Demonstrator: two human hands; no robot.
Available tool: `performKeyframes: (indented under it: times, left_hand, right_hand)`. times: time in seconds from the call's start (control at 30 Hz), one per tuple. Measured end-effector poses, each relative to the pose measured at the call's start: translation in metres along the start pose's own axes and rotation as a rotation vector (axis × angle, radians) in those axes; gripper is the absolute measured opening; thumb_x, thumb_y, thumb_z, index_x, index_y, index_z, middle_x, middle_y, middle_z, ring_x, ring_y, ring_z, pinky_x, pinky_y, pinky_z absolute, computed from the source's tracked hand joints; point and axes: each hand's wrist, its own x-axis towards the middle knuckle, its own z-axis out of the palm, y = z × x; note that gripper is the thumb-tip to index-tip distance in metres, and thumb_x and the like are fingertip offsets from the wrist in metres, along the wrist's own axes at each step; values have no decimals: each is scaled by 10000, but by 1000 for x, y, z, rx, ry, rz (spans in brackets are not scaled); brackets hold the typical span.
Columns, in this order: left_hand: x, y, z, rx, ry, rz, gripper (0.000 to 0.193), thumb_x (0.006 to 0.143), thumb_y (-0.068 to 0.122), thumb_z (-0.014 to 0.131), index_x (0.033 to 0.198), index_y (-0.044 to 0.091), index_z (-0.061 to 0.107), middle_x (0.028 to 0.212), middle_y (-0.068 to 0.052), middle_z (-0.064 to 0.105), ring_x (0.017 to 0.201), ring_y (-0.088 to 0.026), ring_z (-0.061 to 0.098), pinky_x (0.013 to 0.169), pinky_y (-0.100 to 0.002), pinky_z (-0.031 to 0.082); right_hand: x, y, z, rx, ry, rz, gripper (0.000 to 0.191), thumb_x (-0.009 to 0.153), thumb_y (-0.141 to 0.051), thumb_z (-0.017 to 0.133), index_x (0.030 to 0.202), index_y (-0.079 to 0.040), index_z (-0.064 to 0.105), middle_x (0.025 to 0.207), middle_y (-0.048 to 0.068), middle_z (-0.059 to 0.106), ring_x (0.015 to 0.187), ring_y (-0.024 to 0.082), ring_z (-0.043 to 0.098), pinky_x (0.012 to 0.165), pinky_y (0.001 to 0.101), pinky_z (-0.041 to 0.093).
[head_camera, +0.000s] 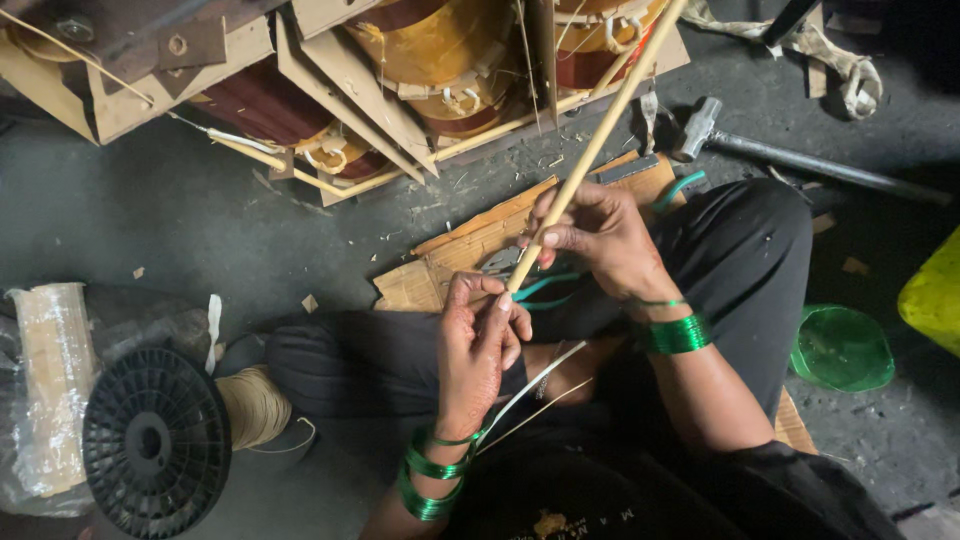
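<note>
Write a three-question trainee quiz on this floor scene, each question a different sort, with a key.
1. True or false: both hands grip the long pale stick.
2. What lies on the floor at upper right? A) hammer B) saw C) drill
3. Fill in: the black spool lies to the person's ____ side.

Key:
1. True: the left hand holds the stick's lower end and the right hand holds it just above.
2. A: the hammer.
3. Left.
</note>
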Motion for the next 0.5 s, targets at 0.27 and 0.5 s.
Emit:
performKeyframes:
  times: [0.27, 0.5]
  left_hand:
    - [10, -7, -5, -164, 60, -66, 308, 1037, 214, 416, 1323, 120, 480, 765, -71, 626, 470, -71, 483, 397, -187, 288]
    - [36, -10, -9, -95, 49, -104, 383, 1073, 329, 494, 1339, 56, 518, 941, -48, 655, 708, -84, 608, 467, -196, 374]
  right_hand:
    - [3, -11, 3, -75, -203, 138, 365, 977, -1, 634, 1331, -38, 554, 1102, 129, 731, 1075, 188, 703, 949, 311, 581]
    - [13, 16, 1, 54, -313, 239, 141, 993, -75, 668, 1109, -27, 605, 1039, 125, 738, 897, 248, 753, 779, 367, 643]
